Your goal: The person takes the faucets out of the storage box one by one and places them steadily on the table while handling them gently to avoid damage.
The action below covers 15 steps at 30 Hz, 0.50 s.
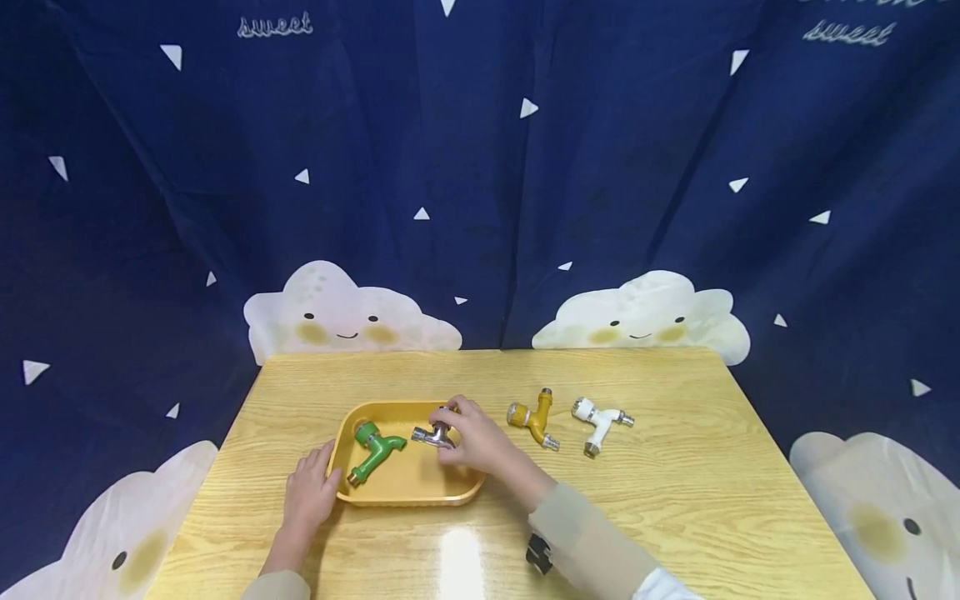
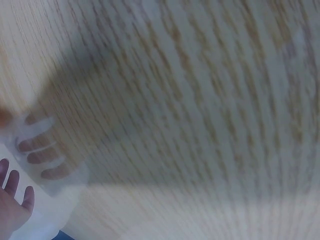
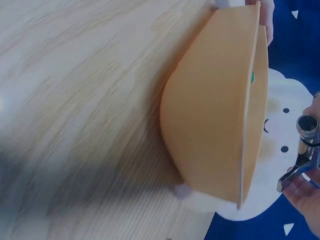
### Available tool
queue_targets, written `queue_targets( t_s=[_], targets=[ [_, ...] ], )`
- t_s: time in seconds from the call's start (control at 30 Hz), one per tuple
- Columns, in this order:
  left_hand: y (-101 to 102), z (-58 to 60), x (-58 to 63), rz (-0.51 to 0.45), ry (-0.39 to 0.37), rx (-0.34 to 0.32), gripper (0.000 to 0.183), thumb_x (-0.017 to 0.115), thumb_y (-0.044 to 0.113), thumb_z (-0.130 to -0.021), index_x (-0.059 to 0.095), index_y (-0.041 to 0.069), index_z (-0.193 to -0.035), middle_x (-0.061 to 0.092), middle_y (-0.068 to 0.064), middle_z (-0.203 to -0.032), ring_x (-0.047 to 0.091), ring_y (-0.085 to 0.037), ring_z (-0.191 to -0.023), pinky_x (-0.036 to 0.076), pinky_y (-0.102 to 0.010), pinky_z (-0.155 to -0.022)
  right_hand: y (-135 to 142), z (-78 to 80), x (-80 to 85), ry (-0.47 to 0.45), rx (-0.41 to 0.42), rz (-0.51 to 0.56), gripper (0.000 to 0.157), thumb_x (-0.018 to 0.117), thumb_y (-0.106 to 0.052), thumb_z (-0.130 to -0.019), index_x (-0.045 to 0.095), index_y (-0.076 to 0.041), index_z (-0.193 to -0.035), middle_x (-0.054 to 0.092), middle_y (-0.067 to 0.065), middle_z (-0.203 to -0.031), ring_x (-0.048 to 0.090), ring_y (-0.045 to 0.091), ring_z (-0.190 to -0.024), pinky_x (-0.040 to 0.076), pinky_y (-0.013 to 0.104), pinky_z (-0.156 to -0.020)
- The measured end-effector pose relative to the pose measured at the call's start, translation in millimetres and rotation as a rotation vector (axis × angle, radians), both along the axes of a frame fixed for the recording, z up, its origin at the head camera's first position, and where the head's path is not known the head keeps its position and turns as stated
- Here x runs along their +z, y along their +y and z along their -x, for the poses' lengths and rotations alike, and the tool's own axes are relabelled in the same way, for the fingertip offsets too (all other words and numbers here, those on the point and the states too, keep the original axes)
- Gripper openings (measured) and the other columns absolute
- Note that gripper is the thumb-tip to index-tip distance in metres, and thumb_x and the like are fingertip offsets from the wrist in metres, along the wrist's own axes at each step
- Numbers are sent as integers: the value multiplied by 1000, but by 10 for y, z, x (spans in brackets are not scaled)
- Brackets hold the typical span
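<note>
My right hand grips a chrome tap over the right part of a yellow plastic tray. In the right wrist view, the tap's round metal end and spout stand out between the fingers, above the tray's rim. A green tap lies inside the tray on the left. My left hand rests against the tray's left rim with its fingers extended. The left wrist view shows only some of those fingers at its lower left, beside the wooden surface.
Right of the tray, a yellow tap and a white tap lie on the wooden table. A black object shows beside the right sleeve. A dark blue curtain with clouds hangs behind the table.
</note>
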<state>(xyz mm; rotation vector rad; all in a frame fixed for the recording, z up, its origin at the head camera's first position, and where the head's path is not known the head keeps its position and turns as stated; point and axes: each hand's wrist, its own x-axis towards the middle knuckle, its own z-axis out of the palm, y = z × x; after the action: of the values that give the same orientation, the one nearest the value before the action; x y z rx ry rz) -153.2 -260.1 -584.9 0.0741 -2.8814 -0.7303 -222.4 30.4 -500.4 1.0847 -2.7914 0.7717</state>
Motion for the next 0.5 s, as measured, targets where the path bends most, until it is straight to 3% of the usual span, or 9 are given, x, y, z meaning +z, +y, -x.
queue_targets(
  t_s=[0.17,0.4,0.5],
  targets=[
    [-1,2,12,2,-3,-1,47,41,18,-90,39,3,-135,52,-20,-120,43,-39,-111,37,-56,-82,183,-16,-24,62,-4,64,44,69,-26,-69,60,-24,-112,50,5,-112,52,17,-92,47,29,-71],
    [7,1,3,-3,2,3,47,42,19,-90,40,4,-134,52,-19,-120,44,-39,-110,36,-56,-81,394,-47,-82,244,-19,177,44,70,-22,-64,62,-19,-107,53,7,-106,54,17,-87,49,30,-69],
    [14,1,3,-6,10,7,47,42,19,-89,41,4,-133,53,-19,-119,44,-38,-110,36,-55,-80,472,-78,-91,257,-48,215,45,71,-20,-63,63,-17,-107,53,9,-106,54,18,-88,50,31,-70]
  ],
)
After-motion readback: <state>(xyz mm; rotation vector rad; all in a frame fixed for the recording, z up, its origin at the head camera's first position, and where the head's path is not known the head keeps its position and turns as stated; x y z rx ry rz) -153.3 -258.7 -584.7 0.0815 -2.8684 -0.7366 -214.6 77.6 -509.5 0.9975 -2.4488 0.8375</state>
